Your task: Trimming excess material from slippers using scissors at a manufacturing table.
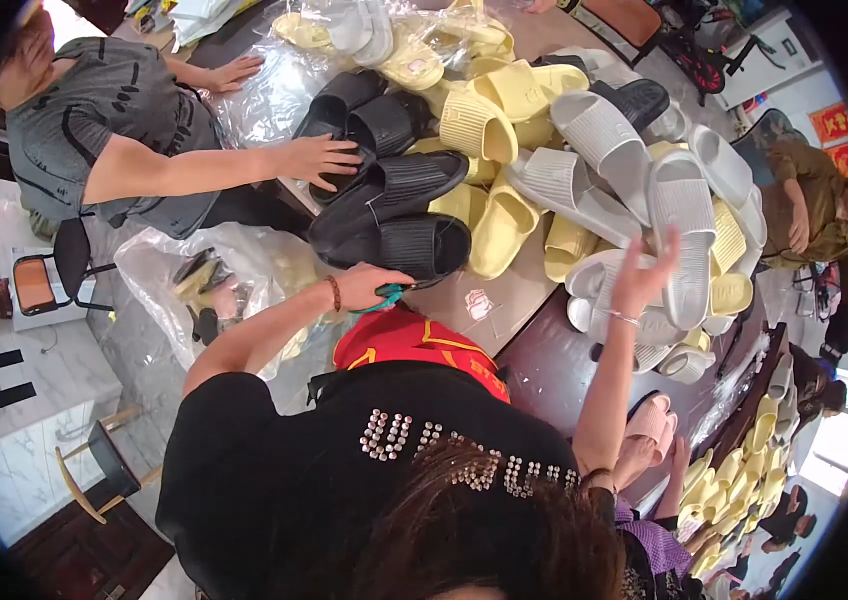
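My left hand [372, 284], a beaded bracelet on its wrist, is closed around small teal-handled scissors [390, 296]; their blades are hard to make out. Right beside it, at the table edge, lies a pair of black slippers [384, 225]. With its fingers spread, my right hand [642, 278] is over the grey slippers [679, 235] on the right of the pile and holds nothing visible. Yellow slippers [504, 225] lie between the black and grey ones. A co-worker's hand [319, 160] rests on the black slippers at the left.
Clear plastic [254, 100] covers the far left of the table. A plastic bag [214, 280] with things inside hangs at the left edge. A small paper tag [480, 304] lies before me. Pink slippers [650, 425] and another person's hands are at lower right, with more yellow slippers [734, 490] beyond.
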Demonstrator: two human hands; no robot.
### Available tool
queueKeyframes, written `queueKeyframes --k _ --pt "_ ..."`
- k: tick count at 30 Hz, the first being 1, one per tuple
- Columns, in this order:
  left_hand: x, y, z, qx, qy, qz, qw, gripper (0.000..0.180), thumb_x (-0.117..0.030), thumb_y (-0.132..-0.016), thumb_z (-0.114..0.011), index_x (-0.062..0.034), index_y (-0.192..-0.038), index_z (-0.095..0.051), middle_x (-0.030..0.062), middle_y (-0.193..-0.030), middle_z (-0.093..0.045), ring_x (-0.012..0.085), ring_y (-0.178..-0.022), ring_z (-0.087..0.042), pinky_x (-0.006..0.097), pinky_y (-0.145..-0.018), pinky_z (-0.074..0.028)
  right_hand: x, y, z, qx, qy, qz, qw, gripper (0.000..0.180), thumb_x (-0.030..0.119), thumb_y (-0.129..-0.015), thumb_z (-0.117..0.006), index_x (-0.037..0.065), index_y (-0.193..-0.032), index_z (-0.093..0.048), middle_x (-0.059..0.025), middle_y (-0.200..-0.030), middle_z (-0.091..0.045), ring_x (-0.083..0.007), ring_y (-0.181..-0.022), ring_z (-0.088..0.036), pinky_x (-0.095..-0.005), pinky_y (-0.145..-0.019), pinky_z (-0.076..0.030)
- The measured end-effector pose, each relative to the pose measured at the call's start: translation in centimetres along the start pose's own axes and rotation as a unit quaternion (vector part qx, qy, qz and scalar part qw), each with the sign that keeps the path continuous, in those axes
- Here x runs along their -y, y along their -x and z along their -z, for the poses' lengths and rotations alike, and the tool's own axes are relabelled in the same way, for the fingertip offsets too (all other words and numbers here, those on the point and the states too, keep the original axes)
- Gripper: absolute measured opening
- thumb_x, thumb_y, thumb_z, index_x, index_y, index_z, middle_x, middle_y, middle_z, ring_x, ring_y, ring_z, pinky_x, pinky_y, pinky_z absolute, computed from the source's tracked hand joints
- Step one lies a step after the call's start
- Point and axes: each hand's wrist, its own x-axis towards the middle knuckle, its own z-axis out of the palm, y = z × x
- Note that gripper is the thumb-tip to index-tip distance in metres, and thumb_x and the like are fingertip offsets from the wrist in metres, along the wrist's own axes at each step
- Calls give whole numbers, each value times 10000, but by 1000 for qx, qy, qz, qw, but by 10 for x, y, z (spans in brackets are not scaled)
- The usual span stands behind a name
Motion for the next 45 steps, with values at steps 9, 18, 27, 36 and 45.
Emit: queueKeyframes --k 9,18,27,36,45 --pt "-33 -27 2 -154 6 -30 988 450 -99 -718 -586 -86 -1152 -470 96 -939 -594 223 -831 -572 311 -735 -441 24 1 -39 231 -251 -103 934 233 83 -806 -531 34 -1033 -542 -64 -930 -570 -143 -828 -548 -260 -717 -443" --pt "-63 -105 25 -290 470 -25 833 493 -53 -726 -595 -21 -1182 -412 65 -908 -594 118 -792 -558 216 -672 -439 -18 -60 19 177 -178 -81 965 198 109 -801 -544 51 -989 -570 -71 -930 -573 -160 -837 -550 -275 -706 -448" --pt "-73 -145 20 -168 464 -58 868 501 -50 -736 -592 -47 -1201 -404 46 -969 -570 77 -884 -511 188 -741 -402 -78 -97 32 82 178 -28 980 288 242 -739 -613 126 -1000 -578 -103 -932 -558 -279 -902 -533 -368 -751 -436" --pt "-84 -173 4 -290 467 -5 836 421 18 -736 -561 -32 -1136 -443 32 -896 -545 96 -757 -519 201 -718 -423 -136 -135 -4 39 20 -198 979 719 219 -687 -678 170 -1287 -286 -115 -1000 -514 -205 -686 -552 -342 -638 -467" --pt "-73 -193 52 -331 747 -82 571 417 40 -716 -552 -44 -1111 -446 53 -825 -552 165 -724 -553 284 -690 -458 -171 -218 -27 143 -309 -566 751 566 55 -677 -626 100 -1188 -386 -86 -733 -545 -200 -657 -535 -340 -555 -452"
